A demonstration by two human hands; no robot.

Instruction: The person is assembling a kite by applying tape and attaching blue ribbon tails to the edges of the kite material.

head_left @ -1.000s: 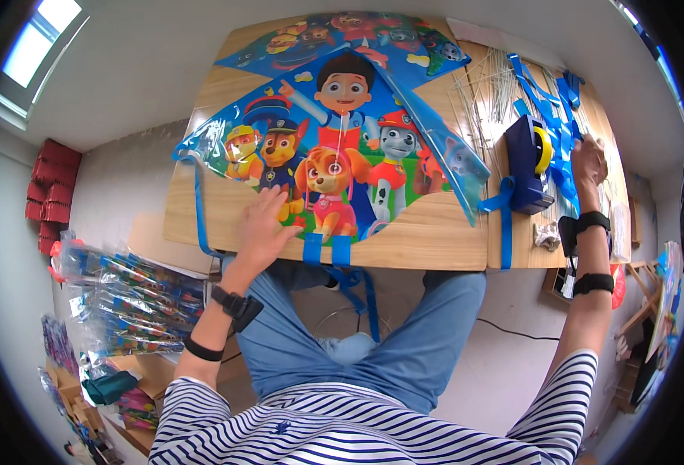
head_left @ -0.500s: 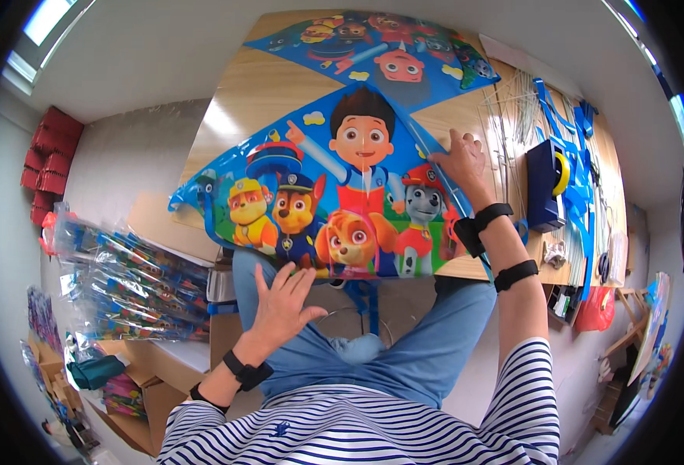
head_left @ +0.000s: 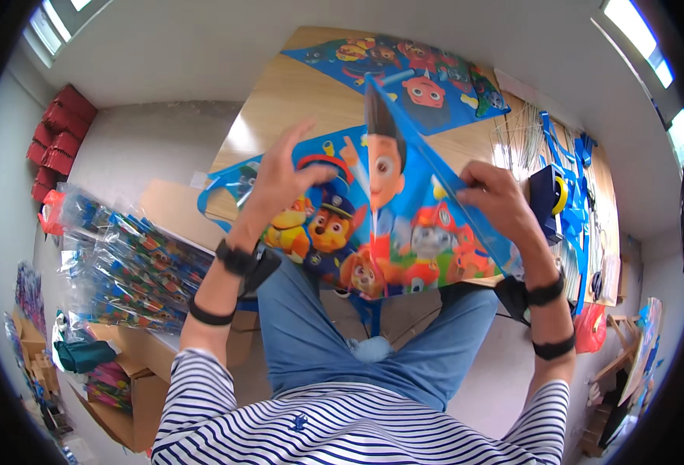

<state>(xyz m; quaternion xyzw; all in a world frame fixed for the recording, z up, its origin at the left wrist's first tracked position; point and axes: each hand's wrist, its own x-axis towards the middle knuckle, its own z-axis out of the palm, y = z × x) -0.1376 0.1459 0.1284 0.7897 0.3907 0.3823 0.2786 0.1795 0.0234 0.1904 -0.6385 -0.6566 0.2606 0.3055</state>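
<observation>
A blue triangular kite sail (head_left: 334,225) printed with cartoon puppies and a child lies over the near part of the table and my lap, bent along its middle spine. My right hand (head_left: 505,203) pinches its right edge, lifting that half so it slopes upward. Over the left half hovers my left hand (head_left: 276,182), fingers and thumb spread, holding nothing; it hides part of the print. A second printed sail (head_left: 404,81) lies at the table's far side, with its picture upside down to me.
To the right on the wooden table (head_left: 268,97) stand a dark blue tape dispenser (head_left: 543,203) with yellow tape, thin pale rods (head_left: 516,132) and blue ribbons (head_left: 582,147). Many bagged kites (head_left: 133,263) are piled at left, above an open cardboard box (head_left: 140,403).
My left hand has risen from near my lap to above the sail's left half. My right hand has closed on the right edge and raised it, folding the sail at its spine.
</observation>
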